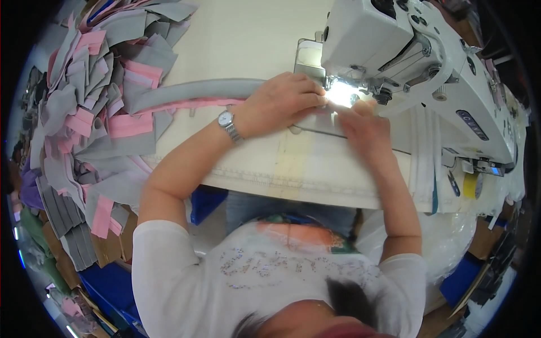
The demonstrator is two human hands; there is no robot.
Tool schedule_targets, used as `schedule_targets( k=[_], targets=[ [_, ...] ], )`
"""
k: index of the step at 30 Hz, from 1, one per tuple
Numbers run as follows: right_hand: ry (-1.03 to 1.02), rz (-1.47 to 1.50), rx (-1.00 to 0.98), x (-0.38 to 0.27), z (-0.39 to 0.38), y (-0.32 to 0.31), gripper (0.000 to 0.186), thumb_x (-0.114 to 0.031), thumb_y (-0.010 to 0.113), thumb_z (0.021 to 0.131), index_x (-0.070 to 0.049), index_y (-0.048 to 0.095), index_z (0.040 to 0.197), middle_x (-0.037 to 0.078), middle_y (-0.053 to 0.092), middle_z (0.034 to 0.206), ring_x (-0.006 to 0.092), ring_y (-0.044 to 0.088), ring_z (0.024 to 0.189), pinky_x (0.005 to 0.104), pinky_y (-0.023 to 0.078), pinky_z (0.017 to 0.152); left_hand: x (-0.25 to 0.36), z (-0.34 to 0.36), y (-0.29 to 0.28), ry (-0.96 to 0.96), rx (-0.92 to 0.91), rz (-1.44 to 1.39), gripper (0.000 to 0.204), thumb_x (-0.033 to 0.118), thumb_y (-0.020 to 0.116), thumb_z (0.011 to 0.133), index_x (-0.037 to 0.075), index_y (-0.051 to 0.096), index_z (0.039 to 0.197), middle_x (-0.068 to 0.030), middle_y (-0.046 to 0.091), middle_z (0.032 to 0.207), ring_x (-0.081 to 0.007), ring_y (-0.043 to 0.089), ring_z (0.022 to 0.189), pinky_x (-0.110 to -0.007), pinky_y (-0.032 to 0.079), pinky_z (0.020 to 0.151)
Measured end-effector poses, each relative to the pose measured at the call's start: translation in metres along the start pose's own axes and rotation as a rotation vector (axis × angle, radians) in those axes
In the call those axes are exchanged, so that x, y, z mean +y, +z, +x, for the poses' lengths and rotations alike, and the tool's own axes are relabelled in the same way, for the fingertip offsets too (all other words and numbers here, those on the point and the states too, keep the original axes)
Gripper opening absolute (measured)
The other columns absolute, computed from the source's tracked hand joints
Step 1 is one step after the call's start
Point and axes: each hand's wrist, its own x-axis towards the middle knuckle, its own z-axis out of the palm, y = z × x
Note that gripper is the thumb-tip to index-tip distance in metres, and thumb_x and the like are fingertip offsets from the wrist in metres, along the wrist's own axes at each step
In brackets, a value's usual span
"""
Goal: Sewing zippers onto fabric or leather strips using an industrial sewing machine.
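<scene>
A long grey fabric strip with a pink edge [208, 89] runs across the table from the left into the lit needle area of a white sewing machine [360, 42]. My left hand [282, 104], with a watch on its wrist, is closed over the strip, its fingertips pressed together just left of the light. On the other side, my right hand [366, 129] is close to the needle, its fingers bent toward the bright spot. Motion and glare smear those fingers, so their grip is unclear. The strip's end under the needle is lost in the glare.
A large heap of grey and pink fabric pieces [107, 107] covers the table's left side and hangs over its edge. Small snips [453, 183] and a yellow tape roll [471, 185] lie at the right. A printed ruler scale [270, 179] follows the front edge.
</scene>
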Motion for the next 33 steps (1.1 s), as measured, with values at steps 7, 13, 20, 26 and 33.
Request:
schedule_targets(
  k=[7, 13, 20, 26, 33],
  targets=[
    [-0.043, -0.103, 0.079, 0.0, 0.006, 0.005, 0.032, -0.01, 0.066, 0.077, -0.026, 0.068, 0.105, 0.003, 0.064, 0.076, 0.0229, 0.058, 0.071, 0.0344, 0.047, 0.074, -0.009, 0.005, 0.0, 0.046, 0.003, -0.017, 0.023, 0.014, 0.068, 0.078, 0.008, 0.063, 0.1, -0.0033, 0.062, 0.1, -0.0229, 0.058, 0.089, -0.034, 0.048, 0.079],
    [0.052, -0.17, 0.014, 0.007, 0.006, 0.016, 0.028, -0.013, 0.067, 0.076, -0.027, 0.07, 0.1, 0.003, 0.063, 0.076, 0.0245, 0.056, 0.068, 0.0336, 0.047, 0.071, -0.013, 0.012, 0.003, 0.053, 0.016, -0.038, 0.018, 0.015, 0.068, 0.078, 0.009, 0.064, 0.095, -0.0032, 0.062, 0.098, -0.0233, 0.058, 0.086, -0.033, 0.049, 0.075],
    [0.123, 0.043, 0.092, 0.005, 0.008, 0.003, 0.022, -0.015, 0.063, 0.081, -0.027, 0.071, 0.098, 0.002, 0.059, 0.062, 0.0227, 0.055, 0.066, 0.0329, 0.046, 0.07, -0.013, 0.011, 0.004, -0.033, -0.008, -0.05, 0.014, 0.019, 0.067, 0.078, 0.009, 0.064, 0.088, -0.0023, 0.062, 0.09, -0.0224, 0.058, 0.089, -0.034, 0.048, 0.076],
    [0.13, 0.1, 0.031, 0.012, 0.008, 0.004, 0.022, -0.015, 0.064, 0.081, -0.027, 0.071, 0.098, 0.001, 0.059, 0.062, 0.0216, 0.054, 0.065, 0.0331, 0.046, 0.071, -0.013, 0.01, 0.002, -0.021, -0.013, -0.061, 0.015, 0.018, 0.068, 0.078, 0.01, 0.064, 0.09, -0.0015, 0.062, 0.092, -0.0221, 0.058, 0.087, -0.033, 0.049, 0.076],
    [0.115, 0.052, 0.094, 0.013, 0.004, 0.008, 0.024, -0.014, 0.066, 0.08, -0.027, 0.071, 0.099, 0.0, 0.059, 0.063, 0.0211, 0.053, 0.067, 0.0318, 0.046, 0.073, -0.015, 0.014, 0.008, 0.033, 0.001, -0.015, 0.016, 0.016, 0.069, 0.079, 0.01, 0.065, 0.093, -0.0011, 0.062, 0.095, -0.021, 0.059, 0.086, -0.032, 0.05, 0.075]
  ],
)
